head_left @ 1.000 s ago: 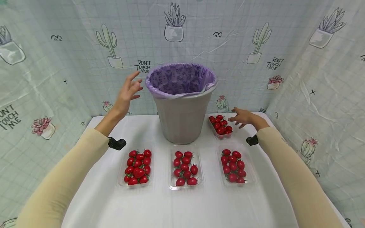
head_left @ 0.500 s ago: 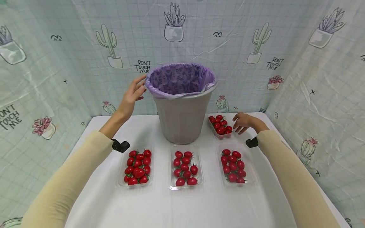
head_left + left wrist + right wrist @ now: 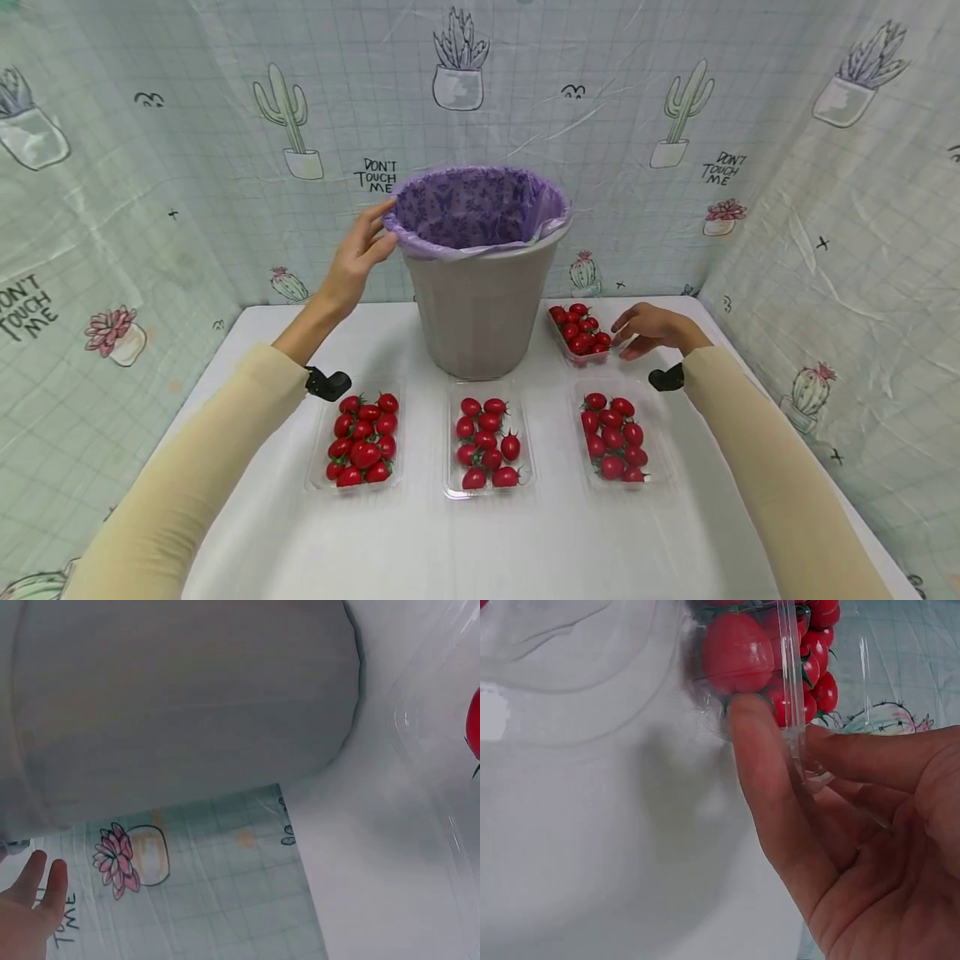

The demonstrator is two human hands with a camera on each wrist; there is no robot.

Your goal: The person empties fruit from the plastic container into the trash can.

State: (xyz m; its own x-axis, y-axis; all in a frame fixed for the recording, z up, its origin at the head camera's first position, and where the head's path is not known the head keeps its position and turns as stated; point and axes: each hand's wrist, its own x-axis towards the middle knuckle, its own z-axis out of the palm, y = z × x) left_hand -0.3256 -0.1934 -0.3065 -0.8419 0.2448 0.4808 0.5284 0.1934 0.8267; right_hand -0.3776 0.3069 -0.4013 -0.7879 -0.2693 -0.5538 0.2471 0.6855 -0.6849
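Note:
In the head view, my left hand (image 3: 357,260) is at the left rim of a grey trash bin (image 3: 480,321) lined with a purple bag (image 3: 465,208). Its fingertips meet the rim with fingers mostly straight; two extended fingers (image 3: 49,892) show below the bin in the left wrist view. My right hand (image 3: 651,327) is at the right side of a clear plastic punnet of cherry tomatoes (image 3: 579,331), beside the bin. The right wrist view has its thumb (image 3: 761,765) on the outer wall and curled fingers around the corner, gripping the punnet.
Three more tomato punnets lie in a row on the white table (image 3: 480,550): a left punnet (image 3: 363,442), a middle punnet (image 3: 487,442) and a right punnet (image 3: 615,437). Cactus-printed cloth (image 3: 525,92) hangs behind and at both sides.
My left hand has moved right to the bin's rim. My right hand has dipped slightly and curled its fingers against the back punnet. Bin and punnets have stayed in place.

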